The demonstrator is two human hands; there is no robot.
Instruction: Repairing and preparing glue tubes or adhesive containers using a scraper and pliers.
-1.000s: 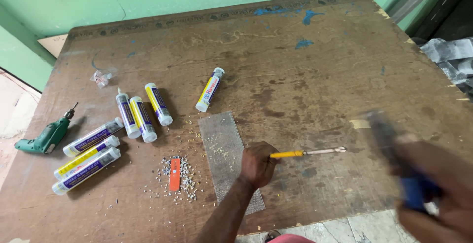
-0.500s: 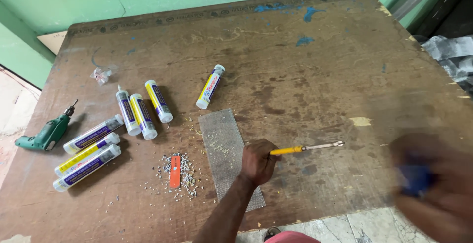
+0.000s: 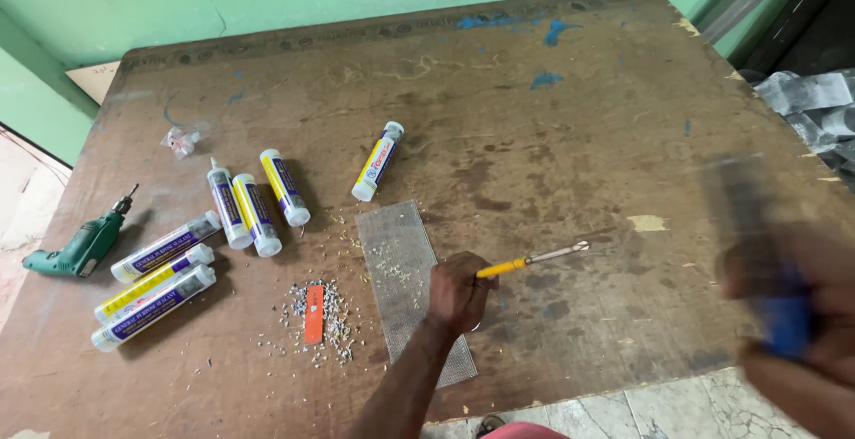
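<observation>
L hand (image 3: 459, 292) closed round yellow-handled screwdriver (image 3: 533, 260), tip pointing twd right edge, fist over grey mesh strip (image 3: 405, 270) nr front edge of tabletop (image 3: 570, 118). R hand (image 3: 797, 314) blurred at front right corner, gripping blue-and-dark object (image 3: 779, 314), kind can't tell. Sealant tubes (image 3: 258, 212) left of mesh; green drill (image 3: 78, 247) at left edge.

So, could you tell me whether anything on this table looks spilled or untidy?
Yes: small grey crumbs lie scattered around an orange strip beside the grey mesh sheet, and the brown tabletop is stained and scuffed.
</observation>
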